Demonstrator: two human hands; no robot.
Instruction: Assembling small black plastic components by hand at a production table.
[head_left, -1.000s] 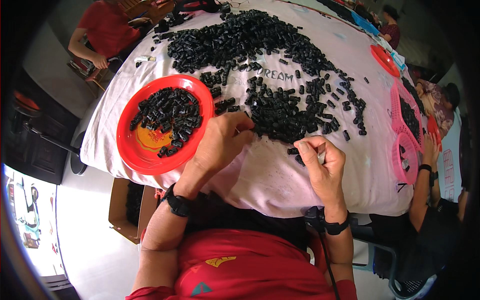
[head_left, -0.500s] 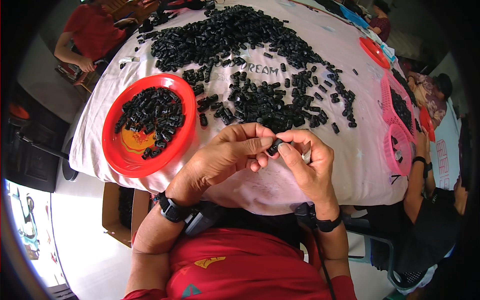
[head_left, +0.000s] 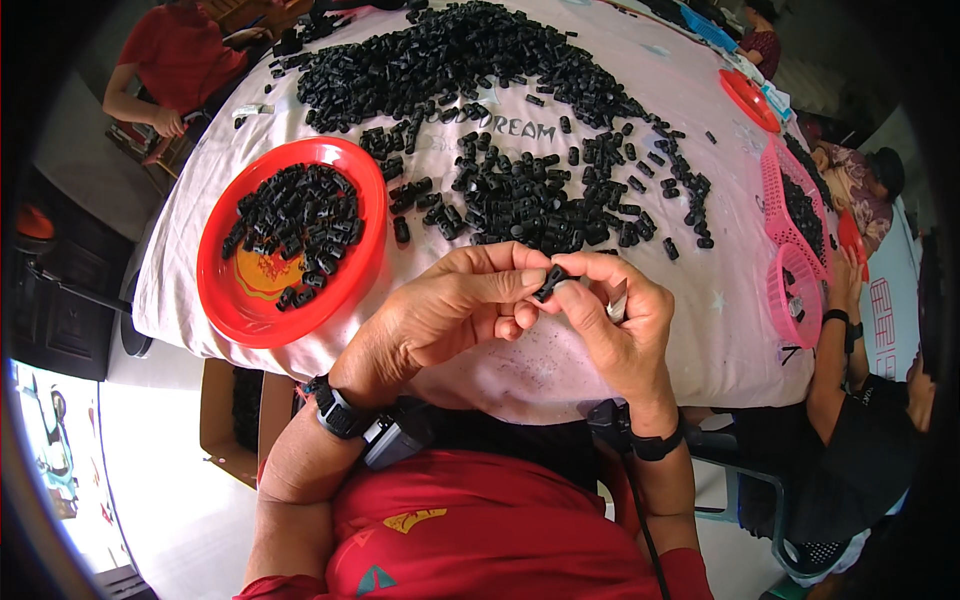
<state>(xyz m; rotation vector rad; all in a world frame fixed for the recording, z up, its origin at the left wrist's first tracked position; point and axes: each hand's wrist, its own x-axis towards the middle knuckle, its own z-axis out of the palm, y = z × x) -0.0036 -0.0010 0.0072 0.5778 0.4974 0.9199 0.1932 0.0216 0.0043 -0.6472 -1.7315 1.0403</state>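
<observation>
Two-handed grip on one small black piece (head_left: 550, 284), held just inside the middle of the near edge of the table (head_left: 720, 350). A second ago my hands stood apart; now my left hand (head_left: 430, 310) meets my right hand (head_left: 630, 318) at the piece, so the work, I judge, centres on this single part. My left thumb and forefinger are pinched closed on one side of it, the other fingers loosely curled; my right thumb and forefinger pinch the opposite side, with a whitish item (head_left: 618, 303), kind unclear, tucked in that hand. Counts: held piece, one; red plates, two, the nearer (head_left: 372, 210) by the left edge, bearing many black parts, the farther (head_left: 748, 100) by the right edge; pink baskets (head_left: 775, 195), two, along the right edge; large heap (head_left: 470, 70), one, toward the far edge, its parts too crowded to count.
</observation>
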